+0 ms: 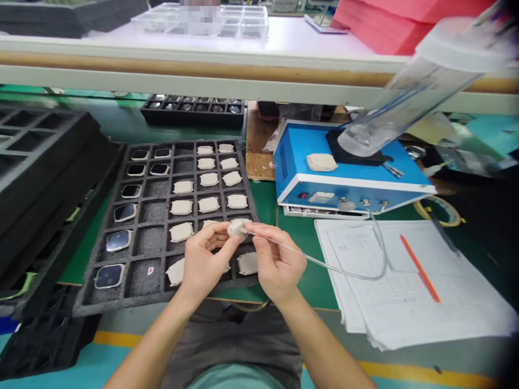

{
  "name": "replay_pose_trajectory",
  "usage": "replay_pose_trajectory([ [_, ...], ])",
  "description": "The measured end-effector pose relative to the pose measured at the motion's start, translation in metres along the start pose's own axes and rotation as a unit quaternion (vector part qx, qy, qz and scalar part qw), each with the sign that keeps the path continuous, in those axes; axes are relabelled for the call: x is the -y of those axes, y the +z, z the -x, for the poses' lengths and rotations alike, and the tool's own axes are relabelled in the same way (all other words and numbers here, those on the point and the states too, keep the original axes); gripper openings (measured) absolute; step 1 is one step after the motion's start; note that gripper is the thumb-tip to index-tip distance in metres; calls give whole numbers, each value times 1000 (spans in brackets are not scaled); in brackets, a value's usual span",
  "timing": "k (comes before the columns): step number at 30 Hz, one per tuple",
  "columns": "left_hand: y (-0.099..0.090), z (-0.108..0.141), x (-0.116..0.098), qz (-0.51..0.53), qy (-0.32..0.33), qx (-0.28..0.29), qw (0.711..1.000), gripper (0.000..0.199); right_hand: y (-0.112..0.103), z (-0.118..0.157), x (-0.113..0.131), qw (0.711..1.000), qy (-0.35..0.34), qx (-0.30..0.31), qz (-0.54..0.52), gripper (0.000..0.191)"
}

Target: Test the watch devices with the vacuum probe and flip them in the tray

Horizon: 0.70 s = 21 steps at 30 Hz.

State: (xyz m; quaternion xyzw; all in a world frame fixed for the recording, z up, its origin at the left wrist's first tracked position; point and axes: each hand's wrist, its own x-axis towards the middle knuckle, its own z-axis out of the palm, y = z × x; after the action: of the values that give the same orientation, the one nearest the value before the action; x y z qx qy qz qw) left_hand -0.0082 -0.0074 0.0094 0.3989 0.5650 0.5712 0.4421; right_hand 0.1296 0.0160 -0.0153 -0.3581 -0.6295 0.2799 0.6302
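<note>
Between the fingertips of my left hand point(208, 254) is a small beige watch case point(236, 228), held tilted above the tray. My right hand point(279, 262) pinches the end of a thin clear tube point(344, 272), its tip at the side of the case; whether it enters the case I cannot tell. The tube curves back to a fitting on the front of a blue box-shaped machine point(352, 189). Under my hands lies a dark foam tray point(152, 240) of square compartments. Beige watch cases point(208, 205) fill its right columns, and watches with dark screens point(110, 276) line its left side.
Another beige case point(321, 161) and a clear cylinder point(409, 92) with blue tubes stand on the machine. Papers point(438, 319) with an orange pen point(419, 268) lie right, near a tape roll point(440, 210). Stacked foam trays point(44, 178) rise left; a shelf edge point(243, 81) spans the back.
</note>
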Motion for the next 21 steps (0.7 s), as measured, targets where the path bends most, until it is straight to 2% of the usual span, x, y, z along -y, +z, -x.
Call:
replay_pose_trajectory([
  [21,0,1,3,4,18,-14,1000,22,0,-4,1,1000,6,7,12,16],
])
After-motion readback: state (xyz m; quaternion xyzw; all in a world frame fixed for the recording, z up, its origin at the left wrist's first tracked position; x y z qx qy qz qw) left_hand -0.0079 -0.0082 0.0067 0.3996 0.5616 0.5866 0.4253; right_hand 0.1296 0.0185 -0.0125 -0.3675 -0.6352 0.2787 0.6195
